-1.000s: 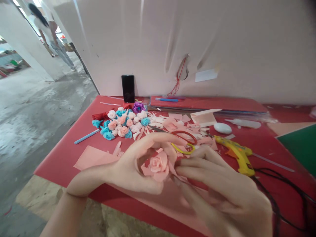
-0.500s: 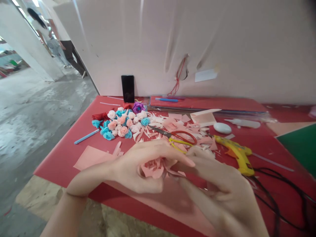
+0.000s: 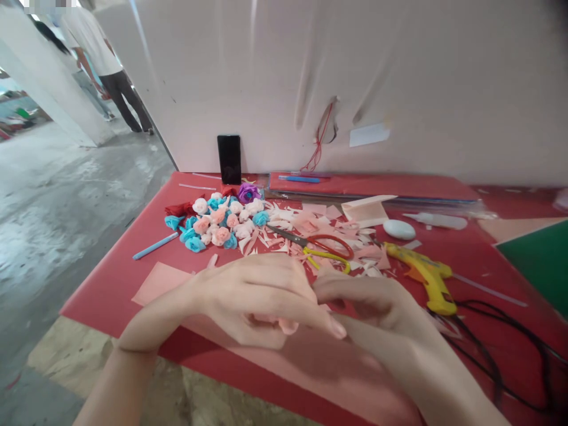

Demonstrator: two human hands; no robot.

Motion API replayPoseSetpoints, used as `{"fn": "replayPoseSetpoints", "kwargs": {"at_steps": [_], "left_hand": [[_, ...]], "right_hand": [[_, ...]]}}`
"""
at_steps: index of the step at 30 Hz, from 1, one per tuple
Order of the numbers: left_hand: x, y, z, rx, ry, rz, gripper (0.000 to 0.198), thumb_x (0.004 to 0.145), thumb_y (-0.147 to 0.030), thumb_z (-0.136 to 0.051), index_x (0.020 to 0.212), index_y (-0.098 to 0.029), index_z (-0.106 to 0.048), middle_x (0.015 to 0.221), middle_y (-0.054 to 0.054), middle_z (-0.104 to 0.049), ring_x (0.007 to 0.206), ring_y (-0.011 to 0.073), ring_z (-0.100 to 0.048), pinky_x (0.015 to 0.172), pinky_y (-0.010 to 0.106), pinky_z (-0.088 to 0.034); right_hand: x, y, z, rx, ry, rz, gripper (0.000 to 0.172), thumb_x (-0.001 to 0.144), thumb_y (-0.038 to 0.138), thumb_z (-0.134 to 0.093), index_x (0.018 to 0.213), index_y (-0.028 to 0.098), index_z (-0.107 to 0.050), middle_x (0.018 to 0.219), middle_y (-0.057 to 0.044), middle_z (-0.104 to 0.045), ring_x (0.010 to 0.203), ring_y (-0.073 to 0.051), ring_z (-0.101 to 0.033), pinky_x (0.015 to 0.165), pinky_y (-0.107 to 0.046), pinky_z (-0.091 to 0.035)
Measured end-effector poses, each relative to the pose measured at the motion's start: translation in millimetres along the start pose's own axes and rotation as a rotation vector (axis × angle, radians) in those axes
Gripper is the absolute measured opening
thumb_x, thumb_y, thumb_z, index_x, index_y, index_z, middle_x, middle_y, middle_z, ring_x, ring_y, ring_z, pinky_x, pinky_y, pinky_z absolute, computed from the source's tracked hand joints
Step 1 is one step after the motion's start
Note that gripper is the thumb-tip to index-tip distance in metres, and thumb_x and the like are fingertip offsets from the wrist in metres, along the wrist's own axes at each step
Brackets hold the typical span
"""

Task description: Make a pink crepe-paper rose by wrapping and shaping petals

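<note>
My left hand [image 3: 251, 296] is curled around a pink paper rose [image 3: 288, 325], which is mostly hidden; a bit of petal shows below my fingers. My right hand [image 3: 377, 313] meets it from the right, its fingers closed at the flower's side, with the fingertips partly covered by my left index finger. Beneath both hands lies a large pink paper sheet [image 3: 275, 367]. Just beyond them are scissors [image 3: 331, 245] with red and yellow handles, resting among pink and white paper scraps [image 3: 284, 216].
Finished paper flowers [image 3: 217, 222] are heaped at left, before a leaning phone [image 3: 229, 160]. On the right lie a yellow glue gun [image 3: 428, 275] with a black cable, a white oval object [image 3: 399, 229] and a bottle [image 3: 439, 220]. People [image 3: 102, 59] stand far left.
My left fingers have closed over the rose, which showed openly before. My right hand has turned and its fingers have shifted at the flower's side. The people in the background have moved.
</note>
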State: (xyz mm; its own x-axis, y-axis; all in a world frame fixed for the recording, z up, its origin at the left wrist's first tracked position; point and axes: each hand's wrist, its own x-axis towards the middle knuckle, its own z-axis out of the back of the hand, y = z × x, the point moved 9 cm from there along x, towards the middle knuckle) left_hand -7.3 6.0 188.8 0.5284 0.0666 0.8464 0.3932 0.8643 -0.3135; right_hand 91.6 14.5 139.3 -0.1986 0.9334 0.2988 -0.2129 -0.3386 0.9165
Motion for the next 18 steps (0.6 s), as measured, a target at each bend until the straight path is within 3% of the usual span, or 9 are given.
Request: {"fn": "replayPoseSetpoints", "kwargs": {"at_steps": [3,7,13,18], "left_hand": [[-1.7,1.6,2.7,-0.005,-0.052,0.078,0.024,0.073,-0.002,-0.053,0.089,-0.017,-0.062,0.061,-0.001,-0.059,0.059,0.0109,-0.058,0.062,0.023,-0.053],[-3.7,4.7,0.4,-0.006,-0.036,0.204,0.030,0.070,0.000,-0.054,0.096,-0.014,-0.061,0.069,0.001,-0.061,0.061,0.0106,-0.057,0.060,0.022,-0.053],[-7.5,16.5,3.8,0.030,-0.096,0.381,0.040,0.065,0.000,-0.053,0.101,-0.016,-0.060,0.082,0.003,-0.068,0.075,0.0141,-0.065,0.068,0.023,-0.056],[-4.9,22.1,4.6,0.074,-0.104,0.446,0.037,0.066,-0.001,-0.050,0.099,-0.015,-0.059,0.084,0.003,-0.069,0.071,0.0126,-0.062,0.068,0.023,-0.056]], "right_hand": [[-2.8,-5.2,-2.5,-0.010,0.060,-0.008,0.021,0.077,0.016,-0.049,0.068,0.025,-0.066,0.056,0.002,-0.061,0.052,-0.015,-0.058,0.044,-0.023,-0.044],[1.6,7.6,0.0,-0.110,0.084,0.036,0.018,0.078,0.016,-0.055,0.064,0.024,-0.063,0.059,0.004,-0.063,0.053,-0.012,-0.058,0.047,-0.022,-0.046],[-1.4,51.0,3.4,-0.461,-0.064,0.350,0.017,0.079,0.007,-0.055,0.072,0.021,-0.061,0.060,0.003,-0.063,0.057,-0.011,-0.057,0.052,-0.020,-0.048],[-14.5,63.2,-6.5,-0.754,-0.177,0.550,0.016,0.083,0.005,-0.054,0.074,0.015,-0.063,0.062,-0.001,-0.065,0.058,-0.014,-0.050,0.062,-0.030,-0.044]]}}
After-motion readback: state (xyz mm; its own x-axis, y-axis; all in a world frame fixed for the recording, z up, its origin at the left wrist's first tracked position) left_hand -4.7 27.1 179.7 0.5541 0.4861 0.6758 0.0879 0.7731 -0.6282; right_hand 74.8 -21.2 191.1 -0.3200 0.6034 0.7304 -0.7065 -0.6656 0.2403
